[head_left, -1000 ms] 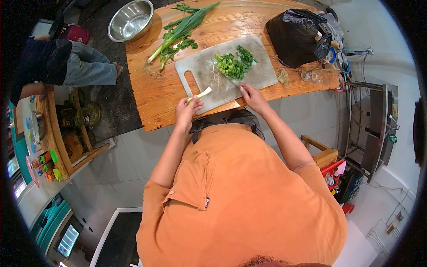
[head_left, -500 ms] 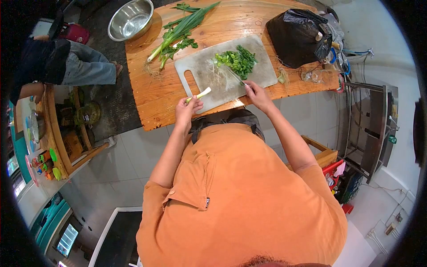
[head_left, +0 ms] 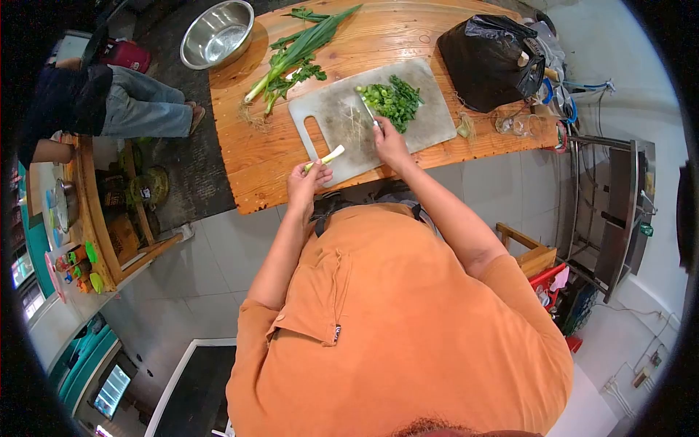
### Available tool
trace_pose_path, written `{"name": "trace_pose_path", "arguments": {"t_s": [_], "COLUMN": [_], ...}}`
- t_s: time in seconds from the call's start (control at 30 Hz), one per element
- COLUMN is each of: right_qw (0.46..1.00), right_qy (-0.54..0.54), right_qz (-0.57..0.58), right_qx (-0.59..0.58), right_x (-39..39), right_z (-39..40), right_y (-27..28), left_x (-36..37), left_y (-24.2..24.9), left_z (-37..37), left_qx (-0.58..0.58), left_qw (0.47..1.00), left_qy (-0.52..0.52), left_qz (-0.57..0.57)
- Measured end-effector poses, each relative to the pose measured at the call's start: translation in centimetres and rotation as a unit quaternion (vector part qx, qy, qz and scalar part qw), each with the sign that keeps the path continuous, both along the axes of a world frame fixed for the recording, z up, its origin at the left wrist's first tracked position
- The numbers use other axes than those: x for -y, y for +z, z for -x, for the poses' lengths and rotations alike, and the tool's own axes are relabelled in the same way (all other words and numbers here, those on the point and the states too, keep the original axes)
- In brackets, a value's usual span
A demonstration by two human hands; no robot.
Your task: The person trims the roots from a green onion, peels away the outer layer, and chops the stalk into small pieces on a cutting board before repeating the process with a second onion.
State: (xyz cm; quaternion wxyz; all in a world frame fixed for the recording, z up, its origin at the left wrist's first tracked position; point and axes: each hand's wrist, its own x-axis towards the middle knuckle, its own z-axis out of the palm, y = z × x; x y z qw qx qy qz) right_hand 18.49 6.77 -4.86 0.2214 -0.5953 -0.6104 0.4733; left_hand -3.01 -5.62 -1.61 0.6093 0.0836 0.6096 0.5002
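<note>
My left hand (head_left: pixel 309 179) is closed around a short piece of green onion (head_left: pixel 333 156), its white end pointing up and right over the near left part of the cutting board. In my right hand (head_left: pixel 392 144) is a knife (head_left: pixel 366 108), gripped by its handle, the blade lying along the left side of the chopped green onion (head_left: pixel 397 103). That chopped heap sits on the white, stained cutting board (head_left: pixel 429 79). Thin root scraps (head_left: pixel 354 125) lie on the board between the knife and its handle slot.
Whole green onions (head_left: pixel 298 54) lie on the wooden table (head_left: pixel 247 164) beyond the board. A steel bowl (head_left: pixel 217 35) stands at the far left corner. At right are a black plastic bag (head_left: pixel 489 62) and a glass (head_left: pixel 518 124). Another person (head_left: pixel 138 102) stands at left.
My right hand has moved left and away from me, bringing the knife from the right side of the chopped heap to its left edge. My left hand keeps the onion piece nearly still.
</note>
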Motion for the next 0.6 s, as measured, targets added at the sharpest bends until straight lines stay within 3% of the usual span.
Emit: {"name": "trace_pose_path", "arguments": {"t_s": [0.17, 0.23, 0.37, 0.47, 0.53, 0.6], "right_qw": [0.999, 0.986, 0.964, 0.963, 0.989, 0.995], "right_qy": [-0.037, -0.094, -0.13, -0.114, -0.033, 0.012], "right_qz": [0.007, 0.108, 0.185, 0.179, 0.083, 0.081], "right_qx": [-0.028, -0.09, -0.142, -0.166, -0.119, -0.06], "right_x": [-0.6, -0.4, 0.1, 0.8, 1.7, 2.5], "right_z": [-1.8, -1.9, -2.1, -3.5, -4.9, -6.6], "right_y": [-2.1, -0.4, 2.5, 1.2, 0.3, 1.4], "left_x": [-0.2, -0.3, -0.8, -1.0, -1.2, -1.4], "left_y": [0.2, 0.2, 0.0, 0.2, 0.3, 0.2], "left_z": [-0.2, -0.3, -0.5, -0.6, -0.7, -0.5], "left_qx": [0.001, 0.005, 0.007, 0.001, -0.006, -0.012], "left_qw": [1.0, 1.0, 1.0, 1.0, 1.0, 1.0], "left_qy": [0.009, 0.006, -0.006, -0.015, -0.018, -0.015], "left_qz": [0.007, 0.006, 0.0, 0.001, 0.003, -0.002]}}
